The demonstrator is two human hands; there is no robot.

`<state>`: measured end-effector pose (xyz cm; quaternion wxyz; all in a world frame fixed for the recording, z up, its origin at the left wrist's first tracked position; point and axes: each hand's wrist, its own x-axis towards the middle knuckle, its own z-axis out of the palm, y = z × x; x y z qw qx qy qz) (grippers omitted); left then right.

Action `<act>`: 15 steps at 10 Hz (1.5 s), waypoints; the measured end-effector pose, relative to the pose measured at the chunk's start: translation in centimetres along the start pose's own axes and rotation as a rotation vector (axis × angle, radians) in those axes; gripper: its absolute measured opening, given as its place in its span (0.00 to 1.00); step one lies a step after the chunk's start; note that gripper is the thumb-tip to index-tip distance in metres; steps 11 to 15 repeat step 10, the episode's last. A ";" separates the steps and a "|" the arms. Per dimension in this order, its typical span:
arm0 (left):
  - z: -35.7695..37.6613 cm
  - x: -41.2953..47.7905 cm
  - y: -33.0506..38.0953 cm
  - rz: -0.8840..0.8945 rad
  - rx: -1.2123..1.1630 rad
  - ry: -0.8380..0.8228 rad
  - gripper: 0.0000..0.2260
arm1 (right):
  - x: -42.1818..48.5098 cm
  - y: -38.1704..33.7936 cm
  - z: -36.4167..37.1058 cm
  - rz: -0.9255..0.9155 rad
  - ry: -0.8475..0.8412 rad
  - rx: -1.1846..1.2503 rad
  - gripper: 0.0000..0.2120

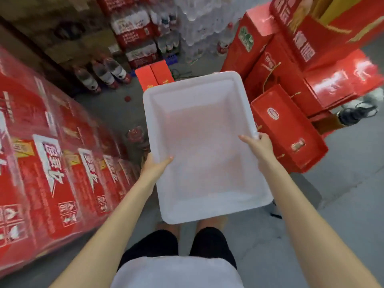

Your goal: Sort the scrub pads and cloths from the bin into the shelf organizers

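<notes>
A white plastic bin (207,213) is held out in front of me above the floor, its inside bare with nothing lying in it. My left hand (154,166) grips the bin's left rim, thumb over the edge inside. My right hand (259,143) grips the right rim, fingers curled over it. No scrub pads, cloths or shelf organizers show in this view.
Stacks of red shrink-wrapped cartons (52,163) stand close on the left. Red gift boxes (288,129) pile up on the right. Water bottle packs (133,28) and loose bottles (104,75) fill the back. Grey floor (342,194) runs between them. Another person's shoe (353,115) is at right.
</notes>
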<state>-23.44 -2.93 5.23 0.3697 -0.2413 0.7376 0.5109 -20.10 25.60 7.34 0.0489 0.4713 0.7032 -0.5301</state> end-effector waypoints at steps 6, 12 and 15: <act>8.4 5.4 1.4 -0.231 -0.144 0.322 0.45 | 11.2 0.7 1.6 -0.085 -0.307 -0.359 0.41; 6.5 5.2 1.6 -0.200 -0.148 0.394 0.40 | 11.3 -1.6 -1.5 -0.249 -0.443 -0.519 0.27; 6.5 5.2 1.6 -0.200 -0.148 0.394 0.40 | 11.3 -1.6 -1.5 -0.249 -0.443 -0.519 0.27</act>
